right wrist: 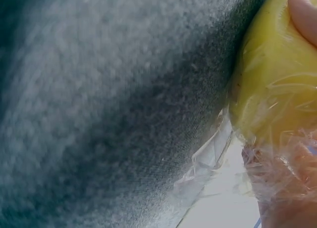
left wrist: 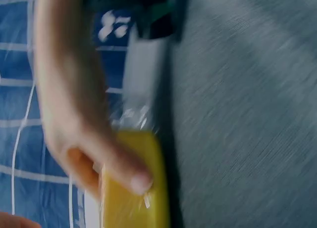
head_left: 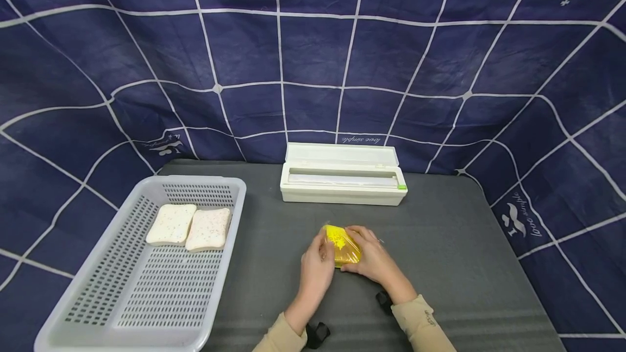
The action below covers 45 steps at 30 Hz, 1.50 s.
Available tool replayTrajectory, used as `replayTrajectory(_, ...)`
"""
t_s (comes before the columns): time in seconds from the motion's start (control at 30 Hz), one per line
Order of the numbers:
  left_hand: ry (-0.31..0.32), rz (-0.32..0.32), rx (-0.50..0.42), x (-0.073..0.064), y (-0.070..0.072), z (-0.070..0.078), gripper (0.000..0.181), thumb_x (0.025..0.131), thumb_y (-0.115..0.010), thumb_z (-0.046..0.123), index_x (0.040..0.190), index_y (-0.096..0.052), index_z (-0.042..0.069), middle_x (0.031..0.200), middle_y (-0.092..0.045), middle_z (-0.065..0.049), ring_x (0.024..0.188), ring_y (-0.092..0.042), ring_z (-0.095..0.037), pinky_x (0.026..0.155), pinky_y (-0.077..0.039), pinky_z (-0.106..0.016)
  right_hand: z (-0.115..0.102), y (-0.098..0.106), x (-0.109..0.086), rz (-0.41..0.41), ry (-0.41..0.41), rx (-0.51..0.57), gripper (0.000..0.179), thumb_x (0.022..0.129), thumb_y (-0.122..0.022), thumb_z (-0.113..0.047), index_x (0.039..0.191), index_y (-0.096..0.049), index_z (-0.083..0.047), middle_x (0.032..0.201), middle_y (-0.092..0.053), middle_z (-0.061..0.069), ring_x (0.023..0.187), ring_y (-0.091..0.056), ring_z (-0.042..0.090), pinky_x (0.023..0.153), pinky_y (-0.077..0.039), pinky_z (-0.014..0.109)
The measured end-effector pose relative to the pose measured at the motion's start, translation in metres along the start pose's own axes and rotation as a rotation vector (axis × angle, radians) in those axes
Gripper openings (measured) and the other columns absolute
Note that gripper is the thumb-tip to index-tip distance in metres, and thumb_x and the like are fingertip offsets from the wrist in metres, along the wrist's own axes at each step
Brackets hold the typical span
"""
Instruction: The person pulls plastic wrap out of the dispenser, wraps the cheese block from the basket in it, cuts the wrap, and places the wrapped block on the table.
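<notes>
Both hands hold a yellow block (head_left: 345, 247), squarish and wrapped in clear plastic film, just above or on the grey table. My left hand (head_left: 315, 268) grips its left side, and in the left wrist view the thumb (left wrist: 133, 176) lies across the yellow face. On the block's right side, my right hand (head_left: 375, 258) has its fingers at the far edge and the thumb at the near edge. Loose, crinkled film (right wrist: 213, 149) sticks out past the block in the right wrist view. The block's underside is hidden.
Behind the hands stands a white cling film dispenser (head_left: 342, 195), its lid raised and a roll (head_left: 342, 179) inside. To the left is a light grey perforated basket (head_left: 239, 232) with two white bread slices (head_left: 171, 224). Blue checked cloth (head_left: 313, 53) surrounds the grey table (head_left: 455, 254).
</notes>
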State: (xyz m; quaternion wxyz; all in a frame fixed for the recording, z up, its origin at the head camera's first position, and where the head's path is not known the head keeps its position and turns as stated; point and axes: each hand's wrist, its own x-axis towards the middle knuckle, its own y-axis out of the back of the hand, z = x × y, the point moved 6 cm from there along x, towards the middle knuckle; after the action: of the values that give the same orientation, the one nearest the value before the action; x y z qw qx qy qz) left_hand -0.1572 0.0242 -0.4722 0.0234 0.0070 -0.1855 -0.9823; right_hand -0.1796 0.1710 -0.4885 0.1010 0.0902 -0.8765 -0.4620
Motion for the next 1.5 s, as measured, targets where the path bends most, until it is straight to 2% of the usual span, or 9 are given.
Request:
replayTrajectory(0.17, -0.205, -0.062, 0.284, -0.014, -0.021, 0.012, 0.041, 0.096, -0.058, 0.005, 0.131, -0.053, -0.015, 0.142, -0.044, -0.032, 0.129, -0.046, -0.047, 0.100, -0.046, -0.057, -0.001, 0.001, -0.001, 0.023, -0.004, -0.002, 0.080, 0.068, -0.091, -0.023, 0.136, -0.056, -0.001, 0.136, -0.055, 0.012, 0.126, -0.051, 0.033, 0.098, -0.049, 0.052)
replayTrajectory(0.3, -0.335, -0.031, 0.485, -0.020, -0.029, 0.018, 0.038, 0.092, -0.061, 0.001, 0.124, -0.056, -0.019, 0.135, -0.044, -0.032, 0.126, -0.045, -0.044, 0.098, -0.049, -0.050, -0.001, 0.000, -0.001, 0.030, -0.009, -0.006, 0.078, 0.069, -0.090, -0.019, 0.137, -0.056, -0.002, 0.136, -0.055, 0.012, 0.126, -0.051, 0.033, 0.097, -0.050, 0.052)
replayTrajectory(0.5, -0.398, -0.112, 0.691, -0.027, -0.041, 0.021, 0.041, 0.094, -0.058, 0.005, 0.126, -0.054, -0.019, 0.137, -0.049, -0.034, 0.137, -0.038, -0.046, 0.112, -0.038, -0.050, -0.003, 0.000, -0.002, 0.049, 0.031, -0.037, 0.075, 0.068, -0.089, -0.013, 0.135, -0.058, -0.001, 0.133, -0.056, 0.013, 0.123, -0.053, 0.033, 0.096, -0.050, 0.052)
replayTrajectory(0.73, -0.325, -0.265, 0.575, -0.031, -0.048, 0.014, 0.055, 0.097, -0.050, 0.004, 0.145, -0.032, -0.015, 0.150, -0.026, -0.042, 0.146, -0.017, -0.051, 0.115, -0.027, -0.060, -0.003, -0.001, -0.001, 0.041, 0.027, -0.036, 0.075, 0.069, -0.089, -0.016, 0.136, -0.057, -0.002, 0.135, -0.056, 0.012, 0.126, -0.052, 0.033, 0.100, -0.048, 0.053)
replayTrajectory(0.9, -0.336, -0.322, 0.637, -0.030, -0.047, 0.009, 0.057, 0.097, -0.049, 0.007, 0.148, -0.030, -0.012, 0.153, -0.026, -0.037, 0.147, -0.019, -0.048, 0.117, -0.027, -0.057, -0.003, -0.002, -0.002, 0.040, 0.028, -0.052, 0.078, 0.068, -0.090, -0.019, 0.136, -0.056, -0.001, 0.136, -0.055, 0.013, 0.127, -0.051, 0.034, 0.099, -0.048, 0.053)
replayTrajectory(1.1, -0.337, -0.096, 0.474, -0.013, -0.018, 0.018, 0.032, 0.096, -0.050, 0.002, 0.126, -0.055, -0.009, 0.129, -0.055, -0.024, 0.118, -0.058, -0.037, 0.094, -0.053, -0.046, -0.002, -0.002, -0.002, 0.041, 0.032, -0.058, 0.084, 0.066, -0.093, -0.026, 0.137, -0.056, -0.001, 0.136, -0.055, 0.013, 0.125, -0.051, 0.034, 0.098, -0.050, 0.052)
replayTrajectory(1.2, -0.327, 0.036, 0.376, 0.003, 0.003, 0.017, 0.020, 0.096, -0.051, -0.001, 0.113, -0.061, -0.001, 0.109, -0.059, -0.015, 0.096, -0.061, -0.027, 0.079, -0.055, -0.040, -0.002, -0.002, -0.003, 0.035, 0.036, -0.060, 0.088, 0.064, -0.094, -0.028, 0.138, -0.055, 0.000, 0.136, -0.055, 0.013, 0.125, -0.051, 0.034, 0.097, -0.050, 0.050)
replayTrajectory(1.27, -0.346, 0.056, 0.393, 0.013, 0.012, 0.015, 0.020, 0.096, -0.052, 0.000, 0.111, -0.064, 0.002, 0.109, -0.060, -0.013, 0.100, -0.060, -0.026, 0.083, -0.054, -0.040, -0.002, -0.002, -0.003, 0.033, 0.044, -0.066, 0.089, 0.063, -0.094, -0.028, 0.138, -0.055, 0.000, 0.136, -0.054, 0.013, 0.125, -0.051, 0.034, 0.097, -0.050, 0.050)
replayTrajectory(1.5, -0.478, -0.221, 0.570, 0.027, 0.006, 0.002, 0.037, 0.097, -0.061, 0.018, 0.131, -0.062, 0.002, 0.144, -0.053, -0.015, 0.138, -0.043, -0.038, 0.109, -0.042, -0.051, -0.002, -0.001, -0.003, 0.025, 0.051, -0.060, 0.090, 0.063, -0.094, -0.029, 0.138, -0.054, -0.001, 0.138, -0.053, 0.013, 0.126, -0.051, 0.034, 0.097, -0.050, 0.052)
